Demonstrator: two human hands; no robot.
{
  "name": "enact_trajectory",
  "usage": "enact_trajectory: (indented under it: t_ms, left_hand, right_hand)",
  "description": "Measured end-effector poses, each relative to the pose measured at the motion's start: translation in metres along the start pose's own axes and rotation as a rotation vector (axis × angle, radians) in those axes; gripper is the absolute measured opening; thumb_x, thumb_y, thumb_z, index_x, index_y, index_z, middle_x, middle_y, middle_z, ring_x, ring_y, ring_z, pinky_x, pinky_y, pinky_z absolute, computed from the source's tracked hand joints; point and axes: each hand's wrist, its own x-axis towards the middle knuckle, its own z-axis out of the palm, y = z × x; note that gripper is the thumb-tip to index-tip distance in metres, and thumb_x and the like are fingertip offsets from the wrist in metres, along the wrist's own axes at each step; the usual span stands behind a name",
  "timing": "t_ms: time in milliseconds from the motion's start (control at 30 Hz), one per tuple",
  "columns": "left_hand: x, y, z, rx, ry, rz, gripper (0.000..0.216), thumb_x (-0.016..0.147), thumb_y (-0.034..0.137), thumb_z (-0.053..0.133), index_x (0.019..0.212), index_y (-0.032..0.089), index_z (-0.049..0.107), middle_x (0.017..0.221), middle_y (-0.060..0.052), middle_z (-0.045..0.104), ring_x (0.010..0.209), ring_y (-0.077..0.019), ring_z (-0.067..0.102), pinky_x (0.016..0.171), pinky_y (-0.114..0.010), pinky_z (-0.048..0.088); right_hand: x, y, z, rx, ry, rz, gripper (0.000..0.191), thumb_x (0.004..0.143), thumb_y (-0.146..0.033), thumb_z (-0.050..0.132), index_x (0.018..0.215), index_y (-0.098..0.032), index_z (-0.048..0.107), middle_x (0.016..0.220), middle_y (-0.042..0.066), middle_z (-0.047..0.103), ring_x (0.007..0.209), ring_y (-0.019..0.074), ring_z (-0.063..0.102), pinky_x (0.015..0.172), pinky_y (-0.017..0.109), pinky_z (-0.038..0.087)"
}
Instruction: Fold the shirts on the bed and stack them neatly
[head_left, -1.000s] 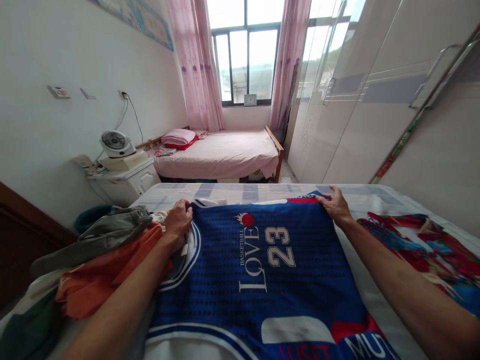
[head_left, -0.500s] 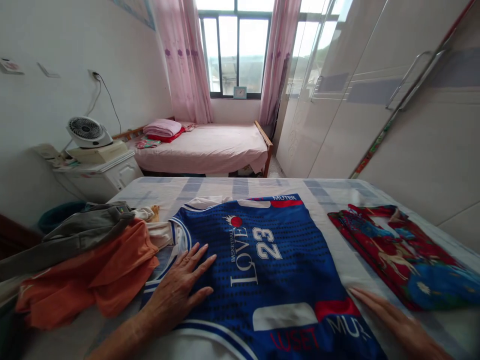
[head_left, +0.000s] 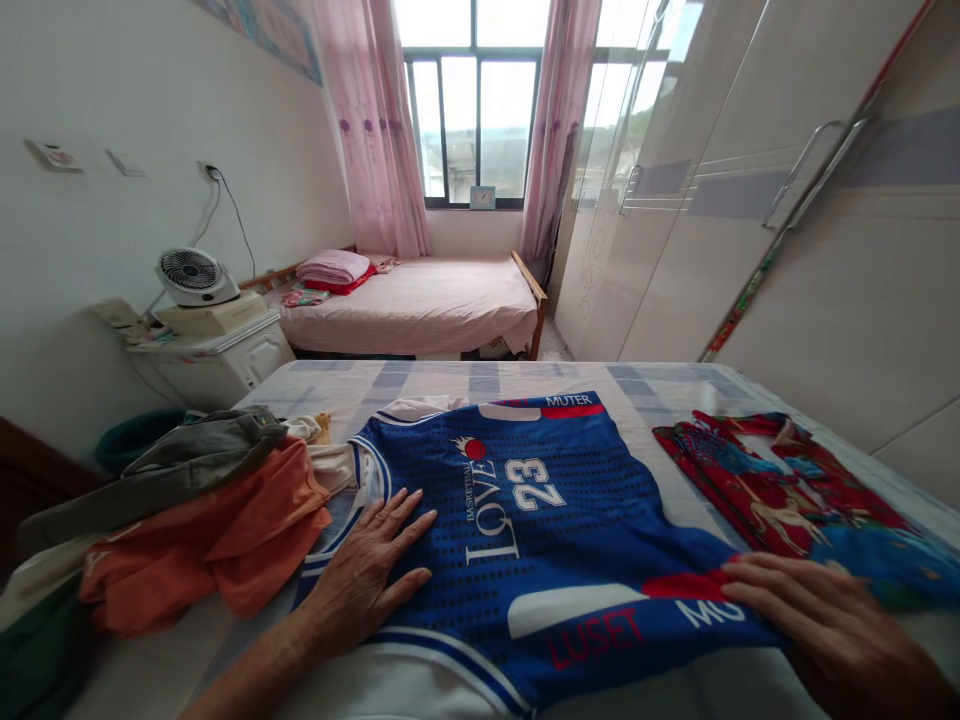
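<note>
Pressing the blue jersey [head_left: 570,520]: left hand [head_left: 367,575] flat, right hand [head_left: 817,620] perhaps gripping.

Jersey [head_left: 540,560] cut off below, right hand [head_left: 832,630] too — clock [head_left: 481,197] unreadable

Lit brightly by daylight from the window [head_left: 472,100] at the far end, blown out almost white there. Spread softly over the near bed [head_left: 420,385], with faint shadow beneath the left hand [head_left: 367,580]. Glossy with reflections on the wardrobe doors [head_left: 750,250]. Stretched and bent toward the edges, slightly smeared around the right hand [head_left: 832,625].
</note>
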Motion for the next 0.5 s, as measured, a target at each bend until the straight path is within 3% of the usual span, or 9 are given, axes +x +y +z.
enact_trajectory:
  t_ms: [100, 200, 300, 400, 500]
  left_hand:
    - [0.004, 0.001, -0.007, -0.030, 0.042, -0.021, 0.047, 0.087, 0.046, 0.047, 0.130, 0.028, 0.049, 0.140, -0.008, 0.044, 0.128, -0.0285, 0.041, 0.104, -0.050, 0.035]
    - [0.019, 0.004, -0.018, -0.071, 0.079, -0.100, 0.034, 0.090, 0.041, 0.043, 0.106, 0.022, 0.065, 0.121, -0.008, 0.061, 0.110, -0.0232, 0.058, 0.095, -0.039, 0.047]
    - [0.046, 0.008, -0.021, -0.050, 0.131, -0.103, 0.033, 0.091, 0.037, 0.040, 0.104, 0.021, 0.066, 0.122, -0.007, 0.060, 0.109, -0.0209, 0.058, 0.095, -0.036, 0.047]
    - [0.073, 0.011, -0.010, 0.027, 0.184, -0.084, 0.036, 0.091, 0.034, 0.040, 0.116, 0.017, 0.060, 0.133, -0.011, 0.052, 0.124, -0.0234, 0.046, 0.103, -0.039, 0.039]
    - [0.086, 0.013, 0.008, 0.100, 0.193, -0.108, 0.045, 0.090, 0.037, 0.042, 0.129, 0.015, 0.050, 0.141, -0.013, 0.042, 0.132, -0.0265, 0.035, 0.106, -0.046, 0.033]
  right_hand:
    - [-0.013, 0.015, 0.004, 0.056, -0.122, -0.026, 0.037, 0.074, -0.023, 0.051, 0.102, -0.040, 0.067, 0.107, -0.002, 0.068, 0.095, 0.0267, 0.064, 0.077, 0.041, 0.053]
    - [0.013, 0.007, -0.001, 0.049, -0.098, 0.085, 0.035, 0.078, -0.031, 0.050, 0.111, -0.034, 0.064, 0.114, 0.002, 0.065, 0.103, 0.0279, 0.061, 0.085, 0.044, 0.051]
    - [0.080, -0.038, -0.010, 0.054, -0.150, 0.159, 0.044, 0.085, -0.038, 0.046, 0.127, -0.025, 0.054, 0.134, 0.006, 0.051, 0.122, 0.0273, 0.046, 0.101, 0.047, 0.039]
    - [0.149, -0.102, -0.008, 0.220, -0.300, 0.001, 0.052, 0.088, -0.038, 0.044, 0.138, -0.022, 0.039, 0.146, 0.006, 0.033, 0.135, 0.0233, 0.027, 0.109, 0.043, 0.027]
    - [0.191, -0.156, 0.016, 0.403, -0.419, -0.141, 0.061, 0.089, -0.046, 0.040, 0.143, -0.019, 0.029, 0.150, 0.008, 0.023, 0.137, 0.0241, 0.019, 0.111, 0.044, 0.021]
